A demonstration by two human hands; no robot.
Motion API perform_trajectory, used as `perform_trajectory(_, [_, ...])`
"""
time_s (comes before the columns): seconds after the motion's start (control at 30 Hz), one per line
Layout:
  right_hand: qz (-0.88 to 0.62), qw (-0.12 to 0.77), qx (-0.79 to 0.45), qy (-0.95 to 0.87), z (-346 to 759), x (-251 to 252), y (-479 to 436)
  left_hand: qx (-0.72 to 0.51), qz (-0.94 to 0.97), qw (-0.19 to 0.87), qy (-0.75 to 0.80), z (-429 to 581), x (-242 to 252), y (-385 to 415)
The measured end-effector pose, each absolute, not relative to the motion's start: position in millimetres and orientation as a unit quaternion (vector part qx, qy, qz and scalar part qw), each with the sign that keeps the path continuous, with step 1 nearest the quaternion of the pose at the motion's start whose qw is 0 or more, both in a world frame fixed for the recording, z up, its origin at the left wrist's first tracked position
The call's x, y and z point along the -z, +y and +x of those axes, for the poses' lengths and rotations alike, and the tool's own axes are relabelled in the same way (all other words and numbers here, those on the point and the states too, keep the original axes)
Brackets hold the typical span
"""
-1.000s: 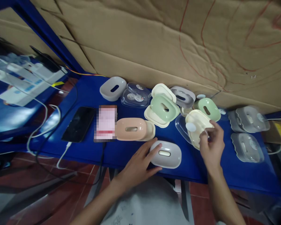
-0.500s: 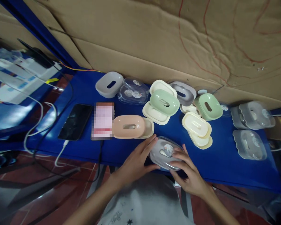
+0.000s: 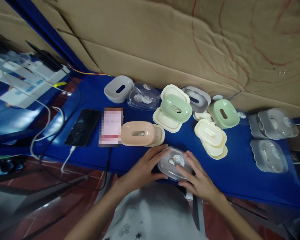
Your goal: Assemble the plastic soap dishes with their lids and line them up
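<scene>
A grey soap box (image 3: 167,169) with a clear lid and a round sticker sits at the front edge of the blue table. My left hand (image 3: 145,166) is curved round its left side, thumb low and fingers at the far edge. Over its right side lies my right hand (image 3: 199,180), with fingertips on the lid and thumb at the near edge. The box's underside is hidden. Just beyond my left hand, an orange dish (image 3: 127,134) with a slot lies on a cream tray (image 3: 160,136).
Green dishes (image 3: 168,103), cream trays (image 3: 207,131), grey dishes (image 3: 110,91) and clear lids (image 3: 152,102) lie along the back. Lidded grey boxes (image 3: 268,160) stand at the right. To the left are a black phone (image 3: 82,126), a blurred-out screen (image 3: 111,128), cables and power strips (image 3: 22,91).
My right hand has shifted slightly left over the lid, its fingers now further across it. The soap box has moved slightly left. The camera view has shifted a little.
</scene>
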State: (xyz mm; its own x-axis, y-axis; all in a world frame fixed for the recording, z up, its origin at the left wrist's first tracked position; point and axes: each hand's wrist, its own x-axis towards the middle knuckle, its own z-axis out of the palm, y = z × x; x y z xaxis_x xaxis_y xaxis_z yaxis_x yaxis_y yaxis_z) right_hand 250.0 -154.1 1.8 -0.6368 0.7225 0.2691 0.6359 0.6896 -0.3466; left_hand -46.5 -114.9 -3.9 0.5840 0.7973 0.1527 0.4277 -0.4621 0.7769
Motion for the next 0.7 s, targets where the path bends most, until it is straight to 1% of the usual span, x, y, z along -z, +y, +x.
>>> perform_trajectory(0.23, [-0.349,0.215,-0.058,-0.91,252.5,0.0,-162.1,-0.256,0.822,0.362,0.357,-47.3,4.4,-120.0])
perform_trajectory(0.5, [-0.378,0.218,-0.053,-0.898,243.2,-0.6,-172.1,-0.257,0.827,0.351,0.355,-46.4,5.8,-120.4])
perform_trajectory(0.6, [-0.366,0.218,-0.049,-0.903,242.0,-0.6,-173.8,-0.261,0.829,0.351,0.348,-46.2,7.5,-120.0])
perform_trajectory(0.7, [-0.389,0.205,-0.068,-0.896,241.9,-0.4,-174.4,-0.261,0.828,0.352,0.349,-46.8,9.0,-120.0])
